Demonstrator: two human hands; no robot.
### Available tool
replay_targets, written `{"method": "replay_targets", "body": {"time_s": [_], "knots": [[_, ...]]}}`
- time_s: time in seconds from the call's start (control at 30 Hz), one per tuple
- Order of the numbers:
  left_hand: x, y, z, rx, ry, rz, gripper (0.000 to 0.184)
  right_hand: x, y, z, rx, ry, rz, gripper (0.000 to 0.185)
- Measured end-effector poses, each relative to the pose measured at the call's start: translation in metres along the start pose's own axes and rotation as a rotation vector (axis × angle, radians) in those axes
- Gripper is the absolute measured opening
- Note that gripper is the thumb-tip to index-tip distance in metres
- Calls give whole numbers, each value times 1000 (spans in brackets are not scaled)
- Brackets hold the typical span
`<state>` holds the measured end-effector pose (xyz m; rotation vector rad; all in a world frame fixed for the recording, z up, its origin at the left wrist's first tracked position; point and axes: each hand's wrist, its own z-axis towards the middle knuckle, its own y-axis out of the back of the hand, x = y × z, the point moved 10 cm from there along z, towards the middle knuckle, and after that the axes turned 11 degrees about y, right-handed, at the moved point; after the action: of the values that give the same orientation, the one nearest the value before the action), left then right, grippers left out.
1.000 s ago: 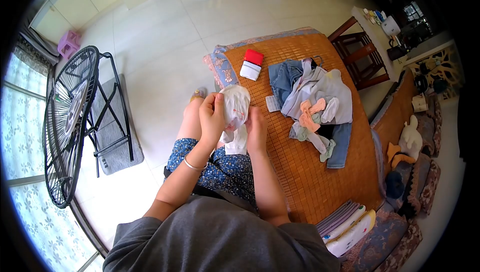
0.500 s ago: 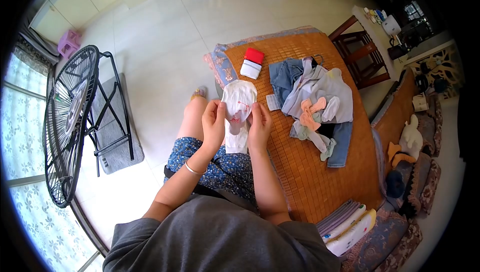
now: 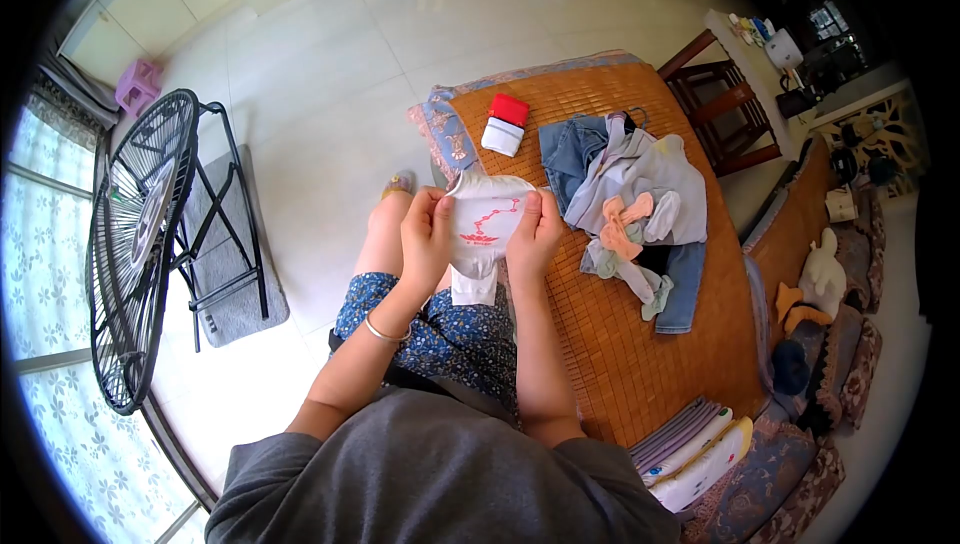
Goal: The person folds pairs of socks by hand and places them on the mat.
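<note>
A white sock [image 3: 487,216] with a red line print is stretched flat between my two hands, above my lap. My left hand [image 3: 427,236] pinches its left edge, thumb on top. At the right edge, my right hand [image 3: 534,236] grips the fabric the same way. A white cuff-like part [image 3: 473,287] hangs below, over the patterned shorts. Beyond my right hand lies a heap of clothes with a grey top [image 3: 640,184], blue jeans [image 3: 682,289] and peach socks [image 3: 622,226]. A red folded bundle [image 3: 509,110] and a white folded bundle [image 3: 502,137] sit together on the mat.
The brown woven mat [image 3: 600,374] covers the seat to my right. Folded cloths [image 3: 695,454] are stacked near its close end. A black round-backed chair [image 3: 145,244] stands at the left, and a wooden chair [image 3: 725,109] stands past the far corner.
Both hands have drawn slightly apart, pulling the sock wider and flatter. Its red print now shows more fully. The heap and folded bundles stay in place.
</note>
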<state>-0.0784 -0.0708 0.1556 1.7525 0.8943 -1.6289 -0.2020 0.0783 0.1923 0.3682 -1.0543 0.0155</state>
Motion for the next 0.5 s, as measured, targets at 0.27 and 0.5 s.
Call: {"method": "replay_targets", "body": {"time_s": [0.27, 0.5], "knots": [[44, -24, -6, 229, 310, -368, 27, -14, -8, -4, -73, -44, 105, 31], [51, -33, -21, 285, 242, -309, 17, -65, -22, -23, -160, -389, 637, 35]]}}
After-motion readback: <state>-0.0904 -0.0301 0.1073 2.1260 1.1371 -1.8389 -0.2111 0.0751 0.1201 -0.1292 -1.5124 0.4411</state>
